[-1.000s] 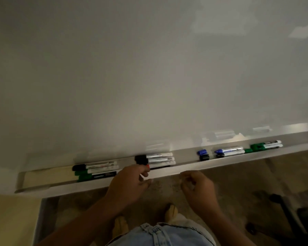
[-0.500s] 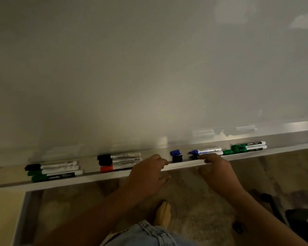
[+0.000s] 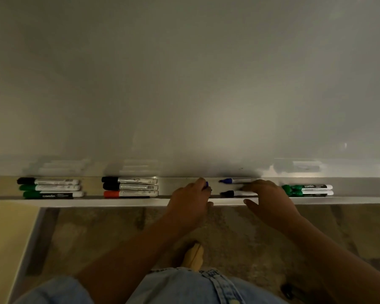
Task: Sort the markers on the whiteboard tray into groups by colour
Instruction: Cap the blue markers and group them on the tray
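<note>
On the whiteboard tray (image 3: 184, 201), left hand (image 3: 190, 199) pinches blue and black caps (image 3: 207, 184); right hand (image 3: 269, 199), fingers loosely spread, rests on uncapped blue marker (image 3: 233, 180) and black marker (image 3: 230, 193).

Bare forearms (image 3: 140, 249); light blue jeans (image 3: 184, 286); tan shoe (image 3: 193, 256).

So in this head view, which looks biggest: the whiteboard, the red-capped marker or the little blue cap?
1. Whiteboard
2. Red-capped marker
3. Blue cap, mostly hidden by the left hand, so only a sliver shows.

whiteboard (image 3: 184, 84): glossy, smooth | tray (image 3: 184, 201): brushed metal | jeans (image 3: 184, 286): denim
</note>
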Demonstrator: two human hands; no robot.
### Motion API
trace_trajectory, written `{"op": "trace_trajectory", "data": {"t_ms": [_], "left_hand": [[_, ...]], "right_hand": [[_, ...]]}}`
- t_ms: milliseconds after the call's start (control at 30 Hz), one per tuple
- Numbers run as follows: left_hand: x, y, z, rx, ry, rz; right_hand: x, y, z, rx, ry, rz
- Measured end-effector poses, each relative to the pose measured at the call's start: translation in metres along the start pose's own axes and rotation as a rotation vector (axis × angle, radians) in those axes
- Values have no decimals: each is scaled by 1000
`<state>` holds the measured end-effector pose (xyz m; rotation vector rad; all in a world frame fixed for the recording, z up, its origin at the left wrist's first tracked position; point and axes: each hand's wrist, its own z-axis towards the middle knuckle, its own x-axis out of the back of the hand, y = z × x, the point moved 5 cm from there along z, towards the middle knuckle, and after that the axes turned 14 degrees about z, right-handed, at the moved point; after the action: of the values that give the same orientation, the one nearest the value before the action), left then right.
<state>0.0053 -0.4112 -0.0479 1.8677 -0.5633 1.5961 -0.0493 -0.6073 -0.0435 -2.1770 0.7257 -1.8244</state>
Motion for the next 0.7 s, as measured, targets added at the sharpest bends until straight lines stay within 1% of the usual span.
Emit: {"op": "trace_trajectory", "data": {"t_ms": [233,400,600,700], "left_hand": [[-4,-7,1,44,-15,53],[-1,-11,-2,52,41,-15],[9,-20,-10,136,116,-262],[17,-27,-16,222,142,-508]], "right_hand": [[-1,1,4,46,-48,42],[1,-2,5,75,-21,81],[4,-12,-4,90,60,131],[11,-25,-11,119,101,267]]}}
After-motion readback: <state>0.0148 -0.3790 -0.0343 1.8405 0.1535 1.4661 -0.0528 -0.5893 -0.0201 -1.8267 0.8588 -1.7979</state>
